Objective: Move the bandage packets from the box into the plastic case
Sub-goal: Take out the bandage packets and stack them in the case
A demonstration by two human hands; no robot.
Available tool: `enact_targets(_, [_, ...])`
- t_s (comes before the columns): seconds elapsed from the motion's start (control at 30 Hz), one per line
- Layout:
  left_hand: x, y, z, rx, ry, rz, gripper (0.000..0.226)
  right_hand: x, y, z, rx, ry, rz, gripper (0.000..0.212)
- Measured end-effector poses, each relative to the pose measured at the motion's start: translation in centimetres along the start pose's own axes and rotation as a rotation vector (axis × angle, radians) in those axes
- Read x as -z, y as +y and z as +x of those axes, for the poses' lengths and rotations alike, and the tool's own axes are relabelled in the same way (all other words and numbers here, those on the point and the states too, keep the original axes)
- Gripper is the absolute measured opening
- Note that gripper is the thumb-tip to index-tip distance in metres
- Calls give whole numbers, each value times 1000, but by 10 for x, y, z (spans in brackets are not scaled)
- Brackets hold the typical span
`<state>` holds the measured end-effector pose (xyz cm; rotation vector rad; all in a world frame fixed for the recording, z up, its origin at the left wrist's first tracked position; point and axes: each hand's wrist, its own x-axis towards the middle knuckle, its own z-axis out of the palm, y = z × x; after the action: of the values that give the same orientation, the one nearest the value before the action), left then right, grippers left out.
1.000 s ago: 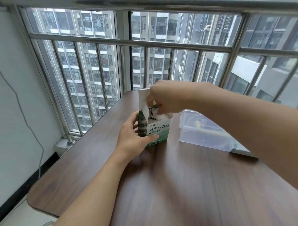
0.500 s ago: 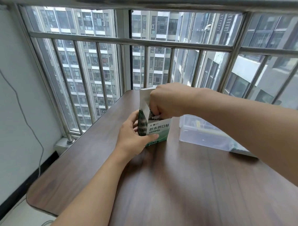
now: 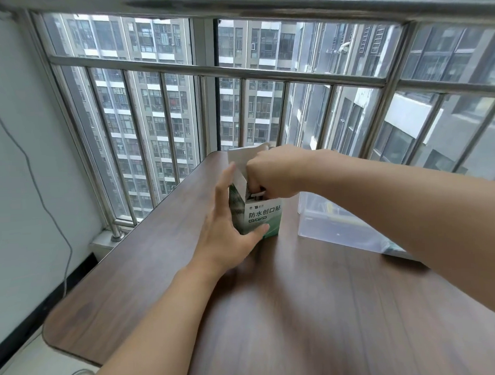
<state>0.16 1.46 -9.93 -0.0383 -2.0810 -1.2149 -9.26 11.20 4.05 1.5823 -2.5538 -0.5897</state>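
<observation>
A green and white bandage box (image 3: 263,219) stands upright near the far edge of the wooden table (image 3: 303,312), its white top flap raised. My left hand (image 3: 227,230) holds the box from its left side, fingers stretched along it and thumb across the bottom front. My right hand (image 3: 271,172) reaches down into the open top with its fingers curled inside; what they pinch is hidden. To the right stands the clear plastic case (image 3: 327,226), partly hidden behind my right forearm.
A steel railing with vertical bars (image 3: 235,71) runs just behind the table's far edge. A white wall with a hanging grey cable (image 3: 42,196) is on the left. The table's rounded left corner sits at the lower left.
My right hand has pushed its fingers deeper into the box's open top. My left hand's fingers have straightened up along the box's side. The box has stayed in place.
</observation>
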Motion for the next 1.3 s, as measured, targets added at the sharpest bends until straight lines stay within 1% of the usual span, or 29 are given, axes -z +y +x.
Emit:
enact_targets(0.07, [0,2,0,-108,26,114,104,0,0,1,18,-6,-12,36])
enact_targets(0.1, [1,3,0,-132,35,163,96,-1,1,1,31,-15,-17,37])
enact_targets(0.2, [3,4,1,-131,63,256,81,-4,5,2,65,-10,-9,38])
enact_targets(0.27, [3,0,1,-135,72,239,80,-7,10,4,76,18,17,36])
enact_targets(0.37, [3,-5,1,-94,62,186,83,-7,18,0,73,98,64,17])
enact_targets(0.43, [3,-5,1,-98,56,201,87,-4,23,-6,80,125,87,19])
enact_targets(0.53, [3,0,1,-163,59,249,90,0,28,-13,93,145,96,19])
enact_targets(0.63, [2,3,1,-173,70,266,82,4,27,-18,87,131,131,20])
enact_targets(0.77, [3,6,1,-230,59,357,74,9,21,-23,62,130,166,20])
enact_targets(0.83, [3,7,2,-260,47,399,66,10,19,-25,56,130,174,23])
enact_targets(0.93, [0,7,2,-285,65,496,40,4,17,-24,27,148,201,23])
enact_targets(1.0, [-2,6,2,-280,60,512,32,-2,18,-24,14,159,236,21])
enact_targets(1.17, [-2,4,0,-252,88,514,30,-6,23,-26,-11,203,341,13])
enact_targets(1.23, [-3,5,-1,-235,105,503,32,-4,27,-25,-34,221,352,13])
enact_targets(1.3, [-2,7,0,-212,122,454,39,-2,29,-25,-59,236,353,17])
